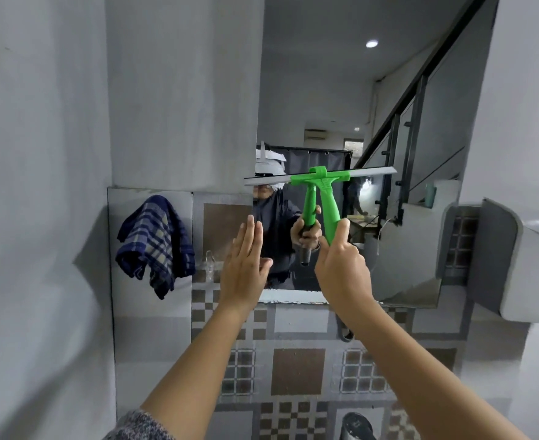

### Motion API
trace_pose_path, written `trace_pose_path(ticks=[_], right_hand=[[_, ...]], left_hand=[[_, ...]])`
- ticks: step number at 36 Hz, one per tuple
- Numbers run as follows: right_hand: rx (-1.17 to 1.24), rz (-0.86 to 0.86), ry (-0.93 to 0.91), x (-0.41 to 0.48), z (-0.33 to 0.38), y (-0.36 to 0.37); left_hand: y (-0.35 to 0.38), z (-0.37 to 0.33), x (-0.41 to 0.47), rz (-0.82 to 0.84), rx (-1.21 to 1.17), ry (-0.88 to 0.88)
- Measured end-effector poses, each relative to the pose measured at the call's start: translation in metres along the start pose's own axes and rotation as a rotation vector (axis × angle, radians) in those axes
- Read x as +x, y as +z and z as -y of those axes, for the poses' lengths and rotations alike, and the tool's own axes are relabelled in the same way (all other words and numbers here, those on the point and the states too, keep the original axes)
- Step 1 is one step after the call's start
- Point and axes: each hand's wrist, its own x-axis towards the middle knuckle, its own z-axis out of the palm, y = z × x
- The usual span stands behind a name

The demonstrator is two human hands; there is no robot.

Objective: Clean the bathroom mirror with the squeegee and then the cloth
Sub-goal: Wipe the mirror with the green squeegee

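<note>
A tall mirror (341,90) hangs on the wall straight ahead. My right hand (344,268) is closed around the handle of a green squeegee (328,201), whose grey blade lies level against the glass about halfway up. My left hand (246,265) is flat, fingers straight and together, held up at the mirror's lower left edge with nothing in it. A blue and cream checked cloth (155,246) hangs on the wall to the left of the mirror.
Patterned brown and grey tiles (296,369) cover the wall below the mirror. A small clear bottle (209,265) stands left of my left hand. A grey ledge (515,265) juts out at right. A dark round object (357,427) shows at the bottom edge.
</note>
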Motion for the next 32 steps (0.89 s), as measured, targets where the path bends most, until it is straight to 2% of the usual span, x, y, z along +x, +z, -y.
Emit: trace_pose_path(ticks=[18, 27, 32], right_hand=[[-0.225, -0.059, -0.359, 0.039, -0.070, -0.056], [-0.344, -0.089, -0.541, 0.069, -0.111, -0.085], [-0.338, -0.100, -0.564, 0.075, -0.136, -0.098]], left_hand=[[0.017, -0.025, -0.018, -0.060, -0.036, -0.156], [0.017, -0.027, -0.015, -0.051, 0.064, -0.175], [0.015, -0.034, -0.007, -0.084, 0.143, -0.182]])
